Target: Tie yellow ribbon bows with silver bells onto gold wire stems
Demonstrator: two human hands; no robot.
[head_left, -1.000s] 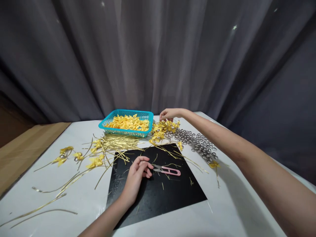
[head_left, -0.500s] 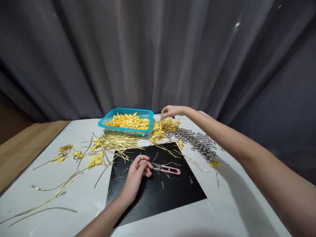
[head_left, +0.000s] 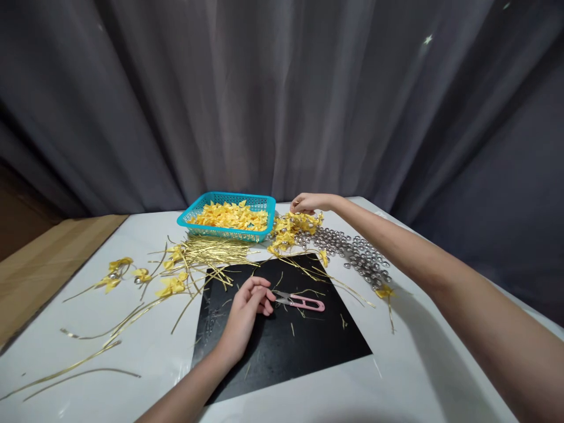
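My left hand (head_left: 250,301) rests over the black mat (head_left: 282,352), its fingers curled in and nothing visible in them. Just right of its fingertips lie small thread snips (head_left: 304,302) with pink handles, the blades pointing at the hand. My right hand (head_left: 306,202) reaches far forward, its bent fingers at the back of a heap of yellow ribbon flowers (head_left: 293,226) with silvery beads and gold stems. Its fingertips are drawn together; whatever they hold is too small or hidden to make out.
A blue basket (head_left: 181,221) of yellow ribbon pieces stands behind a pile of gold twist ties (head_left: 215,252). Silvery beads (head_left: 361,255) spread beneath my right forearm. Loose flowers (head_left: 171,285) and ties lie on the left. A grey curtain (head_left: 247,100) hangs behind the table.
My right hand has lowered slightly onto the flower heap, its fingers drawn closer together. My left hand keeps its place beside the snips. The view has shifted a little.
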